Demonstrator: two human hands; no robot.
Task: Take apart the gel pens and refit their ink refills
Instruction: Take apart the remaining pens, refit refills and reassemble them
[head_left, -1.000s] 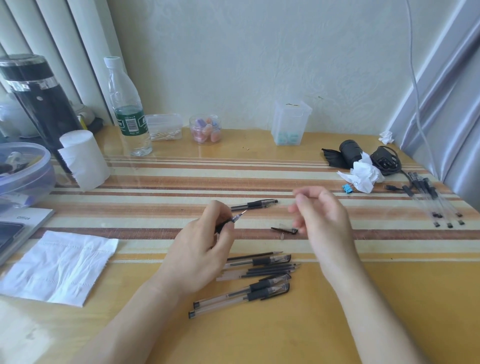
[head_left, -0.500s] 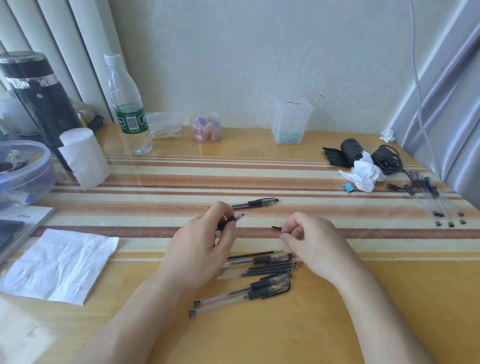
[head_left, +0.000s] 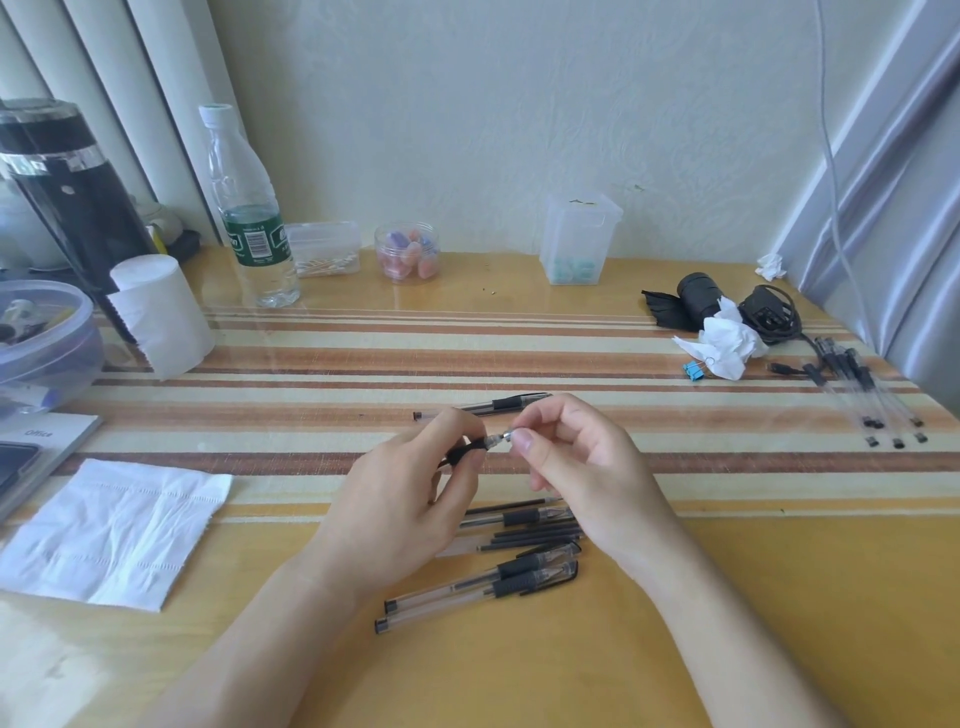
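Beyond the pen pile: left hand grips a pen steady; right hand pinches its tip, likely for unscrewing.

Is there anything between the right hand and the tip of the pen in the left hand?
Nothing visible: the right hand pinches the tip of the pen that the left hand grips.

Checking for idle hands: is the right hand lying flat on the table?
No, the right hand pinches the tip end of the gel pen that the left hand grips by its black sleeve.
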